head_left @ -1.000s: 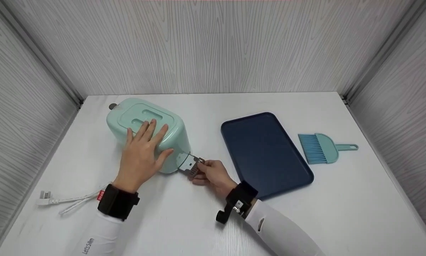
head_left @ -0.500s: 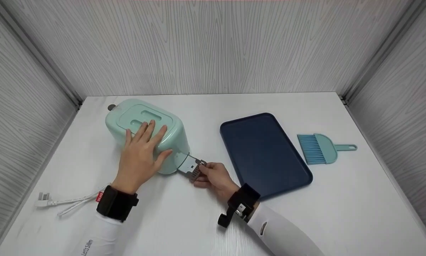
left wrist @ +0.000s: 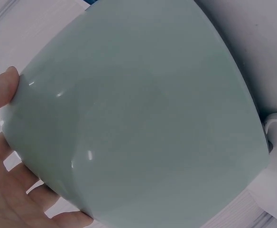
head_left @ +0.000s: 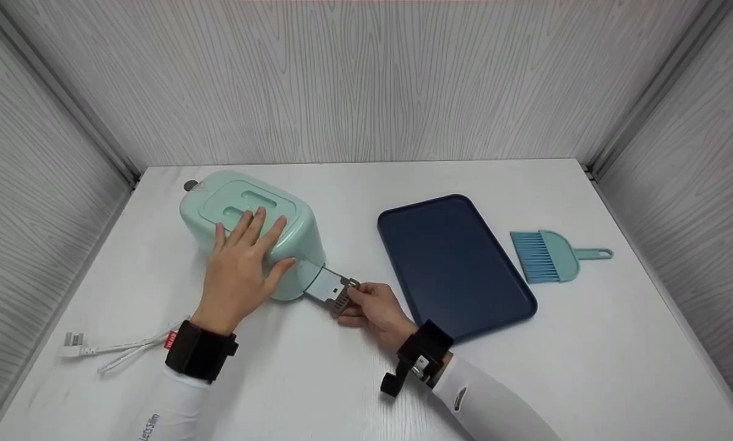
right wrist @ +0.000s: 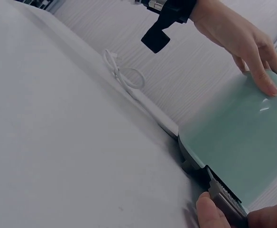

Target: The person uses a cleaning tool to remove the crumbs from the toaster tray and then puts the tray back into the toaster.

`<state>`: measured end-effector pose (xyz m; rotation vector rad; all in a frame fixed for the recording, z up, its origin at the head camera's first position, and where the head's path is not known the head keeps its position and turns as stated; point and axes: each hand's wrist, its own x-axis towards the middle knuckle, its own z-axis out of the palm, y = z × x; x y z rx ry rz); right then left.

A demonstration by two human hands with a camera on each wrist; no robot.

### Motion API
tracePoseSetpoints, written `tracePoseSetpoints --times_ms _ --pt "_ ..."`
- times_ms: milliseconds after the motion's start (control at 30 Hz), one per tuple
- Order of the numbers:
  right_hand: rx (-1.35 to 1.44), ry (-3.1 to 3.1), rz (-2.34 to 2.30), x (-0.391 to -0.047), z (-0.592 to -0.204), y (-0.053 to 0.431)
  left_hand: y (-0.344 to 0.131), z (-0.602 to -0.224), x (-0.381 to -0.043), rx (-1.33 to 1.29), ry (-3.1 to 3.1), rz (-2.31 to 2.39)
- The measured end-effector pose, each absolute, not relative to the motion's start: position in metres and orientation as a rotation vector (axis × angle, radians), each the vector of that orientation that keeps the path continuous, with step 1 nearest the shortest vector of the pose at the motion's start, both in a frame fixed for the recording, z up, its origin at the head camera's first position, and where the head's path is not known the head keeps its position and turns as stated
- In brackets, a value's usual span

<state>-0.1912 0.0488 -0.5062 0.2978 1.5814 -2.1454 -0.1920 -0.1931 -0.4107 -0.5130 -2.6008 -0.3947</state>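
Observation:
A mint-green toaster [head_left: 305, 236] with a covered top stands at the left of the table. My left hand [head_left: 234, 278] rests on its top with fingers spread, the thumb at the near edge. A flat metal crumb tray [head_left: 324, 285] sticks partly out of the toaster's low near end. My right hand [head_left: 375, 309] pinches the tray's grey slotted end between thumb and fingers. The right wrist view shows that grey end [right wrist: 226, 204] between the fingertips, level with the table. The toaster's smooth side [left wrist: 152, 118] fills most of the left wrist view. The tray's inner part is hidden.
A dark blue rectangular tray [head_left: 455, 263] lies right of my right hand. Beyond it is a teal brush [head_left: 559, 256] with its handle pointing right. A white power cord [head_left: 124, 346] with a plug lies beside my left wrist. Wood-grain panels [head_left: 366, 79] enclose the table.
My right hand has moved a little to the right and nearer, and more of the crumb tray shows outside the toaster. My left hand stays on the toaster's top.

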Motion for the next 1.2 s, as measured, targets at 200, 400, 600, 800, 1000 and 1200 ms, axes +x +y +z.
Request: tracePoseSetpoints --times_ms 200,400,600,800,1000,1200 --pt "0.278 1.565 -2.168 -0.188 -0.508 0.052 -0.193 -0.41 -0.192 -0.505 -2.614 -0.403" --pt "0.261 1.561 -2.175 -0.187 -0.508 0.056 -0.194 -0.411 -0.192 -0.515 -2.594 -0.402" --pt "0.249 1.559 -2.168 -0.184 -0.506 0.061 -0.194 -0.411 -0.192 -0.521 -2.581 -0.394" --pt "0.262 1.563 -2.161 -0.182 -0.506 0.064 -0.194 -0.41 -0.192 -0.52 -2.589 -0.393" --pt "0.258 1.573 -2.152 -0.181 -0.507 0.066 -0.193 -0.409 -0.191 -0.511 -2.623 -0.4" --pt "0.255 1.558 -2.162 -0.179 -0.507 0.07 -0.193 -0.41 -0.191 -0.517 -2.615 -0.396"
